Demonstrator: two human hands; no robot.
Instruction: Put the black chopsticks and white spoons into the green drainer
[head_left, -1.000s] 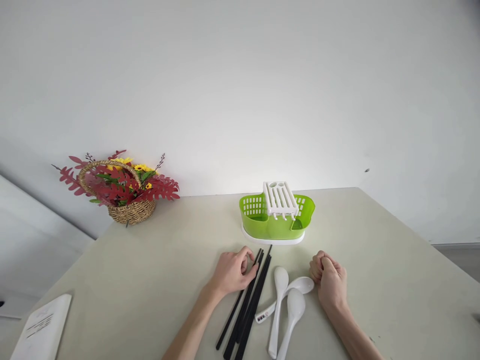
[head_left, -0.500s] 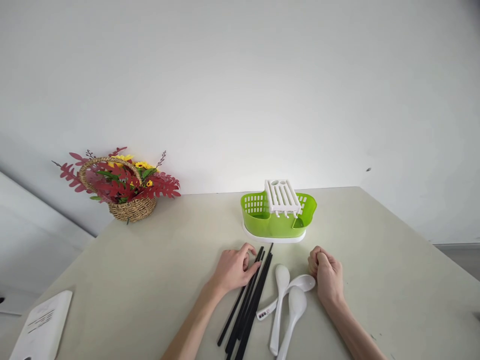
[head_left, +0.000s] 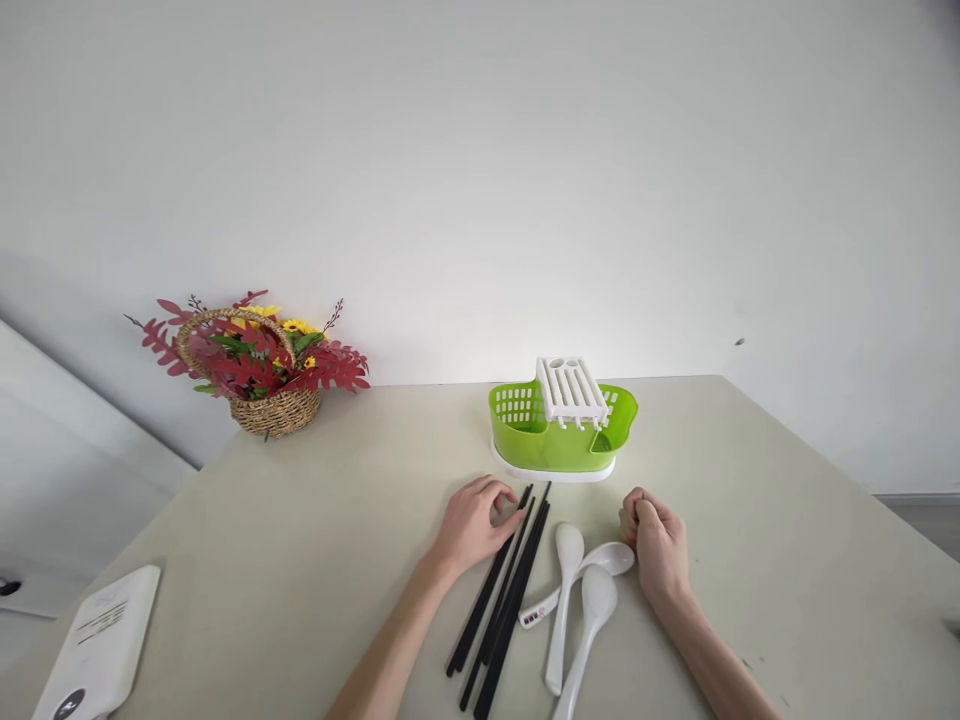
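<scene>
My left hand rests over the upper ends of several black chopsticks, its thumb and forefinger pinching at least one of them. The chopsticks lie slanted on the table in a loose bunch. To their right are three white spoons: one upright-lying spoon, one spoon in front, and one lying crosswise spoon under the others, with a printed mark on its handle. My right hand is a closed fist on the table beside the crosswise spoon's bowl, with nothing visible in it.
A green utensil basket with a white slotted top stands behind the chopsticks. A wicker basket of artificial flowers is at the back left by the wall. A white device lies at the table's left edge.
The left-hand chopsticks have shifted closer together under my left hand. My right fist holds its place. The whole view has moved slightly.
</scene>
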